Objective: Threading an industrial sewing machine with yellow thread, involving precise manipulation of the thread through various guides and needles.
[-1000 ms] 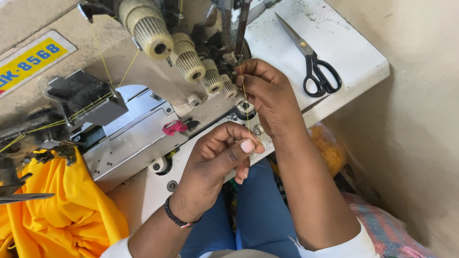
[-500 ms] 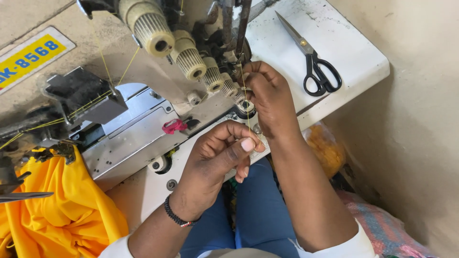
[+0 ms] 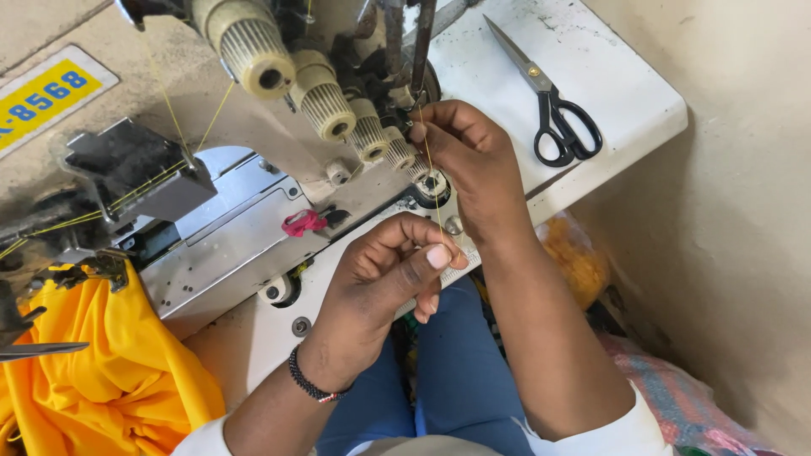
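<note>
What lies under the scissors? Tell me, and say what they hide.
The scissors lie flat on the white machine table, blades pointing up-left, black handles toward the edge. Only bare, slightly smudged tabletop shows around them. Whatever lies directly beneath the blades and handles is covered.

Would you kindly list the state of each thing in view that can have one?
left hand: pinched shut on the yellow thread, near its lower end.
right hand: fingers closed on the yellow thread up by the tension knobs.
yellow thread: stretched taut between both hands.
scissors: closed, lying flat on the white table.
yellow fabric: bunched, hanging off the machine's left.
bracelet: worn on the left wrist.
</note>
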